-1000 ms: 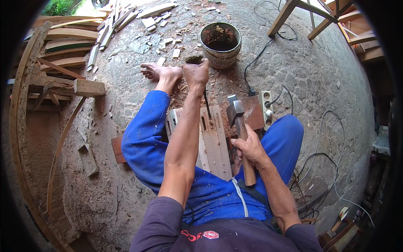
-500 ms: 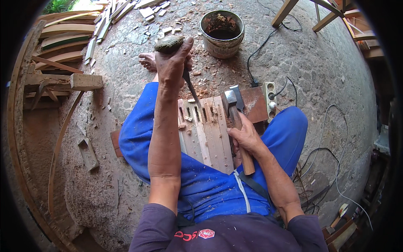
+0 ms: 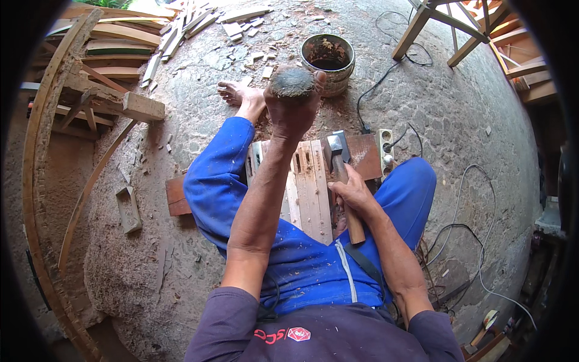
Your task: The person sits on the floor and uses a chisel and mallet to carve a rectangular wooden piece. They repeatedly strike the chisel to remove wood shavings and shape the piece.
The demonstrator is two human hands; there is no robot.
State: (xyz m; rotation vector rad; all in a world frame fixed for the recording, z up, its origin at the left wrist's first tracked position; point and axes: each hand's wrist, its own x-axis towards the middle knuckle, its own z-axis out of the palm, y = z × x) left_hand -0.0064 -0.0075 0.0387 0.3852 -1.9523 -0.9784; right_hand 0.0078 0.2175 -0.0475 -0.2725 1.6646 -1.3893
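My left hand (image 3: 294, 111) is closed round a chisel handle (image 3: 291, 82) with a dark, battered top, held upright above a row of pale wooden slats (image 3: 307, 193). The chisel's blade is hidden behind the hand and forearm. Dark narrow slots and small chips show in the slats, which lie between my legs on a reddish board (image 3: 365, 157). My right hand (image 3: 356, 196) grips a hammer (image 3: 353, 229) by its wooden handle, its metal head beside the slats' right edge, over another flat metal piece.
A bucket (image 3: 327, 63) stands ahead among scattered offcuts (image 3: 235, 30). Curved timbers and a wooden beam (image 3: 143, 107) crowd the left. A power strip (image 3: 386, 151) with cables lies at the right, and a wooden frame (image 3: 410, 33) stands at the upper right.
Since half a second ago my left hand has moved rightward with the chisel, whose blade has gone out of sight. My right hand still holds the hammer low, little changed.
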